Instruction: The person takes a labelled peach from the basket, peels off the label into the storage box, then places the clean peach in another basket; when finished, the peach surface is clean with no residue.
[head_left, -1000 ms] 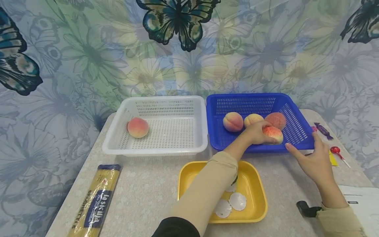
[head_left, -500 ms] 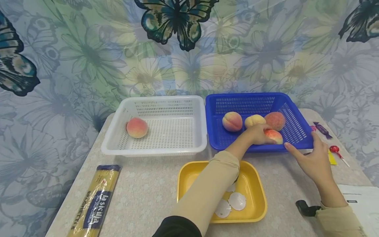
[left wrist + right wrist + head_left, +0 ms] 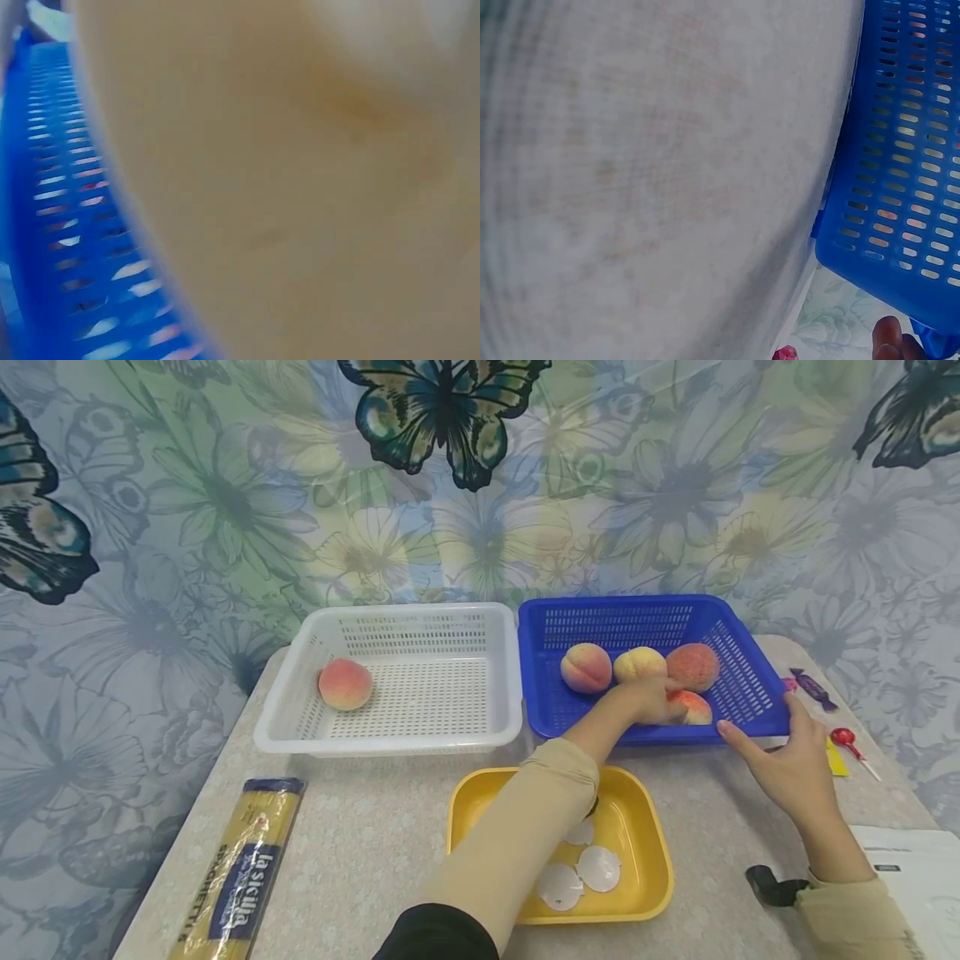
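Note:
A blue basket [image 3: 543,714] stands at the back right, holding several peaches. My left hand [image 3: 645,700] reaches over its front rim, thumb and fingers around the left side of a red-orange peach [image 3: 696,708]. That peach sits low behind the rim, partly hidden by the hand. Just behind it are a yellow peach [image 3: 637,662] and a dark red peach [image 3: 693,667], with a pink peach [image 3: 585,668] to the left. My right hand [image 3: 798,768] grips the basket's front right corner; its fingertips [image 3: 887,334] show beside the basket wall in the right wrist view.
Left of it stands a white basket [image 3: 390,743] with one peach [image 3: 345,685]. In front, a yellow tray [image 3: 656,868] holds white discs, partly under my left arm. A spaghetti pack [image 3: 243,868] lies left. A lollipop [image 3: 843,737], wrapped candy [image 3: 813,689] and paper [image 3: 911,868] lie right.
The red-orange peach has sunk lower behind the blue basket's front rim, and my left thumb and fingers have drawn slightly left along it. My right hand stays at the corner.

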